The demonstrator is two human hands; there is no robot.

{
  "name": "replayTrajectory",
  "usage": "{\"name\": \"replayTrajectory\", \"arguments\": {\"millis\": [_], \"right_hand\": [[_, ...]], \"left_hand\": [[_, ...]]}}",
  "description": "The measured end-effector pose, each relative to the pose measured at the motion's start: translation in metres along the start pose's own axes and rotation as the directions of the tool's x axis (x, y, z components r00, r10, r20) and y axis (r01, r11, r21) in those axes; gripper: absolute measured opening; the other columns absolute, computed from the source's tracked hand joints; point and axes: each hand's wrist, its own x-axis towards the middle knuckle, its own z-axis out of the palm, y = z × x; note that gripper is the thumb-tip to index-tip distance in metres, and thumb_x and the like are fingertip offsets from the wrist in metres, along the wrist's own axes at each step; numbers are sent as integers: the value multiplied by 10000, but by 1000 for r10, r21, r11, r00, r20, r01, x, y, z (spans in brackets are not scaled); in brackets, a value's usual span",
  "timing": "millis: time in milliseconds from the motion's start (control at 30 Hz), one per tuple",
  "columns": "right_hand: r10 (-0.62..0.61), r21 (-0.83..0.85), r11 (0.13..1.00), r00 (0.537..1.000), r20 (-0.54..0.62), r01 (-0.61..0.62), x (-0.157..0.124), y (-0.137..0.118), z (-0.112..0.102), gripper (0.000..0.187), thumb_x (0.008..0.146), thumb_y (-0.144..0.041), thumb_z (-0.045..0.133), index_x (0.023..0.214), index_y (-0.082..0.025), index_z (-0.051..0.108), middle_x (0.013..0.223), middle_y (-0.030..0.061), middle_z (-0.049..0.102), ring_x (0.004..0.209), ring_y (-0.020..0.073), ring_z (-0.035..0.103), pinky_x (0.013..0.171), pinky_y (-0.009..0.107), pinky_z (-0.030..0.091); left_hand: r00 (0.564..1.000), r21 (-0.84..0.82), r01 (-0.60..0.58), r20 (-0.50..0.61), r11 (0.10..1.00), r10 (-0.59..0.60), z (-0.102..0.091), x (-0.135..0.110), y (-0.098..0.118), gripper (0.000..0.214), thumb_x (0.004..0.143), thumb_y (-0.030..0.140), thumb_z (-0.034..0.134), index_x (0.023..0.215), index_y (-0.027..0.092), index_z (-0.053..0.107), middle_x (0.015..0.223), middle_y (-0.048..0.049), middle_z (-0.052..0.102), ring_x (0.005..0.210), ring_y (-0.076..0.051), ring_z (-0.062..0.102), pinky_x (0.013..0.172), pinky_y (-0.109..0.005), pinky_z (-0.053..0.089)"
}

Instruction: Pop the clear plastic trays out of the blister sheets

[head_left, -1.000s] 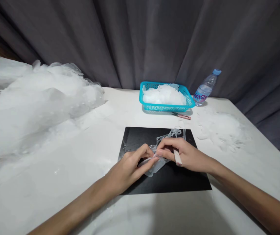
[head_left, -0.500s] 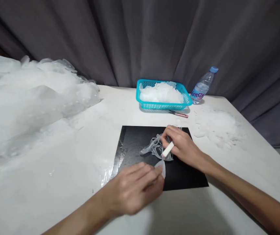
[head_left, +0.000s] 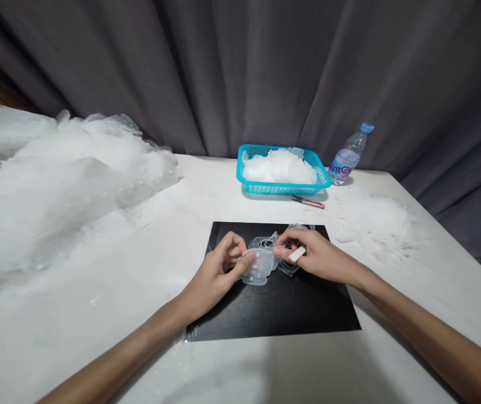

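Over the black mat, my left hand pinches a translucent, rubbery flat piece with small raised dots between thumb and fingers. My right hand is closed around a short white stick-like tool, whose working end I cannot make out. Its thumb and fingertip are at the right edge of the translucent piece; whether they pinch it is unclear. Beneath and behind the hands lie thin translucent scraps, partly hidden by the right hand.
A big heap of translucent pieces covers the table's left side. At the back stand a turquoise basket of similar pieces and a water bottle. Pink-handled thread snips lie before the basket. Loose scraps are at right.
My left hand has moved up and left and turned; the dotted piece now shows in it where a pointed piece showed before. The white tool is tilted differently in my right hand.
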Motion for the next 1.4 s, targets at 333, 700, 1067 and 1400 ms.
{"name": "replayTrajectory", "arguments": {"millis": [333,700,1067,1400], "right_hand": [[-67,128,990,994,85,56,-6,-6,4,153,1014,-307,642,1005,-196,748,866,13,659,828,165,594,788,296,443],[-182,69,983,968,175,173,-12,-11,-6,153,999,-316,678,1095,-211,735,938,34,651,840,169,615,784,304,511],[-301,-357,905,942,-149,233,0,16,13,203,958,-86,513,1002,-182,687,1030,99,718,973,243,611,884,388,460],[-18,-335,941,985,-174,-42,-3,18,-44,312,987,-353,624,1268,-219,644,1107,78,712,943,243,668,800,343,488]], "left_hand": [[997,-134,82,12,988,-81,13,-4,4,476,868,389,831,954,245,386,702,96,547,589,-80,506,551,-192,370],[973,-201,227,99,953,-211,12,0,4,427,787,441,881,958,187,583,717,38,625,589,-98,572,532,-191,431],[882,-182,413,323,892,-343,34,-18,9,432,790,490,876,902,189,587,708,23,657,571,-97,544,522,-196,390],[989,202,-58,147,978,28,7,-9,24,195,950,378,752,934,201,671,883,-7,789,830,-168,744,759,-248,521]]}}
